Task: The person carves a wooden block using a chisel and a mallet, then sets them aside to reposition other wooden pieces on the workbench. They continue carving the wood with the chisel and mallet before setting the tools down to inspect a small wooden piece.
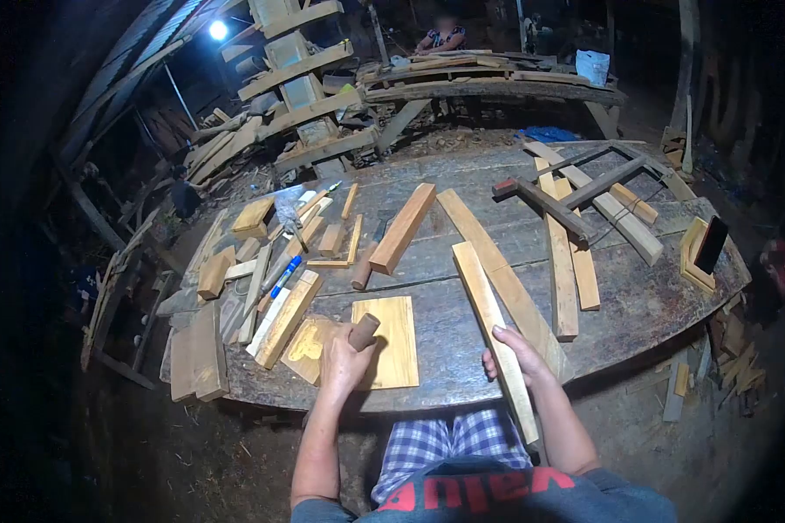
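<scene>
My left hand [344, 359] is closed around a short dark brown wooden handle [365, 331], above a flat square board [397, 349] near the table's front edge. Whatever the handle joins on to is hidden by the hand. My right hand [519, 356] grips a long pale wooden bar [488, 322], which slants from the table down over the front edge towards my lap. Under and beside the bar lies a long flat plank [497, 266]. A board with a yellowish patch [308, 342] lies left of my left hand.
A thick brown block [403, 228] lies mid-table. Small blocks, strips and a blue marker [285, 277] crowd the left side. A frame saw [567, 196] rests over boards at right, near an upright phone [711, 246]. A person [445, 37] is behind the far bench [497, 90].
</scene>
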Available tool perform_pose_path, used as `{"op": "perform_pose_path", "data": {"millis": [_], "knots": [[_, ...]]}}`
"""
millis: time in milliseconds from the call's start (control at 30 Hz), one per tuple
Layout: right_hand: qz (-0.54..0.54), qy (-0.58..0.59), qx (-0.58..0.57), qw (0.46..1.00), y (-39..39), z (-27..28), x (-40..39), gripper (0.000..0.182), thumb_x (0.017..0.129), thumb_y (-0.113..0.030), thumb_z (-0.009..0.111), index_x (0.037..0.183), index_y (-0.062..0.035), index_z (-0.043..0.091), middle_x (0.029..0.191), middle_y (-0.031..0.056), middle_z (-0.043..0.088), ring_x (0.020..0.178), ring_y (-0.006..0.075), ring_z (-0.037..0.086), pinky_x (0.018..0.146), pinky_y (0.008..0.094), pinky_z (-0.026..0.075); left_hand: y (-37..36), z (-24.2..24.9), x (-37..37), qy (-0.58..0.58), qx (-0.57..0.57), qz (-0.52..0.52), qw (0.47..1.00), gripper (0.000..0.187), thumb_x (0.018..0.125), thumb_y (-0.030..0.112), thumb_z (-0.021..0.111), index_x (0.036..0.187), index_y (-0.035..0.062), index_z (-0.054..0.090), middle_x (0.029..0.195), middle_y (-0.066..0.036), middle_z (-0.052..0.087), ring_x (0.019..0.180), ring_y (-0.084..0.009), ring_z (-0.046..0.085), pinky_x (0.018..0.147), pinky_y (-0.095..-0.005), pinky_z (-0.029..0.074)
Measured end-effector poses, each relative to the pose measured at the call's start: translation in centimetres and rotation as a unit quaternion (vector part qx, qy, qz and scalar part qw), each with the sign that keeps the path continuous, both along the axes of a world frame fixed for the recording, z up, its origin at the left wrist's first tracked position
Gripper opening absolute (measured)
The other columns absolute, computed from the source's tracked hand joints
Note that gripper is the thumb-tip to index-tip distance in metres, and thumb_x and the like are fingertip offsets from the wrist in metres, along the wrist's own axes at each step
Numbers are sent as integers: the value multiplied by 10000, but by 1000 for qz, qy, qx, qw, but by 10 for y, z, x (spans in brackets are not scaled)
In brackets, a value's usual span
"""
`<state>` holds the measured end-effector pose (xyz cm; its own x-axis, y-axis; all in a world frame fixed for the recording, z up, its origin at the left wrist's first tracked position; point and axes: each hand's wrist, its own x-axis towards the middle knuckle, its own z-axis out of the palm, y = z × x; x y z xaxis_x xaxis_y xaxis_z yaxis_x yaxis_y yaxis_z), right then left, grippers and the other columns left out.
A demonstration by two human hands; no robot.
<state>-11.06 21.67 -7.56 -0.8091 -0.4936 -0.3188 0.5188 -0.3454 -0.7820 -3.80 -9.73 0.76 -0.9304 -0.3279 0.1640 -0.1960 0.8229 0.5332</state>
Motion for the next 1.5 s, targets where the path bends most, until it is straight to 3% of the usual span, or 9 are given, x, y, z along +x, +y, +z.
{"op": "perform_pose_path", "data": {"millis": [133, 233, 633, 700, 1033, 1100, 1167, 1333, 1500], "knots": [[-12, -3, 14, 1000, -4, 3, 3, 388, 970, -385, 618, 1160, -101, 434, 739, 110, 644, 560, 196, 633, 516, 335, 557, -24, -23, 14, 49, -4, 67, 997, 458, 793, 231, 800, 1178, 52, 631, 1213, -211, 566, 1044, -429, 622, 869, -506, 514], [-12, -13, 14, 1000, -6, 4, 3, 356, 980, -378, 598, 1153, -108, 443, 735, 102, 645, 556, 189, 628, 506, 326, 550, -33, -32, 25, 28, 11, 78, 997, 472, 796, 266, 789, 1180, 36, 639, 1159, -198, 576, 1059, -419, 608, 900, -480, 505], [-10, -33, 52, 998, -11, 10, 0, 415, 958, -414, 608, 1184, -115, 431, 768, 134, 636, 581, 180, 608, 493, 319, 517, -30, -48, 38, 29, 39, 62, 997, 516, 797, 191, 763, 1259, 38, 593, 1237, -169, 521, 1024, -416, 619, 873, -497, 504], [-4, -40, 31, 999, -10, 6, -2, 407, 962, -415, 602, 1178, -113, 435, 767, 140, 641, 576, 182, 608, 494, 324, 518, -30, -47, 39, 46, 26, 48, 997, 503, 761, 107, 769, 1231, 27, 610, 1219, -172, 521, 978, -425, 639, 849, -514, 504], [-2, -34, 47, 998, -8, 3, -5, 411, 961, -421, 599, 1157, -89, 456, 758, 127, 648, 560, 187, 613, 480, 324, 520, -32, -45, 39, -20, 38, -8, 999, 561, 811, 255, 774, 1296, 35, 595, 1087, -231, 583, 1033, -436, 618, 873, -507, 499], [-1, -68, 52, 996, -2, -10, -9, 461, 951, -445, 604, 1181, -77, 449, 746, 128, 642, 549, 186, 606, 474, 316, 518, -30, -70, 42, 36, 52, -19, 998, 583, 833, 277, 755, 1330, 47, 555, 1130, -249, 595, 1057, -454, 604, 884, -521, 499], [-16, -47, 86, 995, -9, 2, -4, 447, 955, -445, 591, 1129, -46, 490, 721, 117, 630, 536, 178, 594, 466, 306, 513, -23, -72, 43, -15, 75, -17, 997, 603, 837, 300, 746, 1352, 72, 532, 1206, -247, 585, 1050, -444, 610, 885, -534, 499], [4, -32, 45, 998, -12, 3, -2, 388, 977, -428, 554, 1078, -55, 521, 704, 89, 630, 524, 153, 566, 464, 281, 495, -5, -69, 50, -37, 57, -21, 997, 578, 842, 279, 727, 1350, 77, 537, 1136, -213, 594, 956, -432, 643, 798, -515, 532], [-18, -12, 80, 997, -22, 19, 8, 397, 968, -440, 573, 1083, -63, 531, 703, 73, 625, 544, 140, 561, 491, 261, 480, 9, -59, 50, 48, -70, -56, 995, 512, 765, 157, 710, 1261, 95, 597, 1111, -145, 608, 772, -319, 661, 683, -459, 534]]}}
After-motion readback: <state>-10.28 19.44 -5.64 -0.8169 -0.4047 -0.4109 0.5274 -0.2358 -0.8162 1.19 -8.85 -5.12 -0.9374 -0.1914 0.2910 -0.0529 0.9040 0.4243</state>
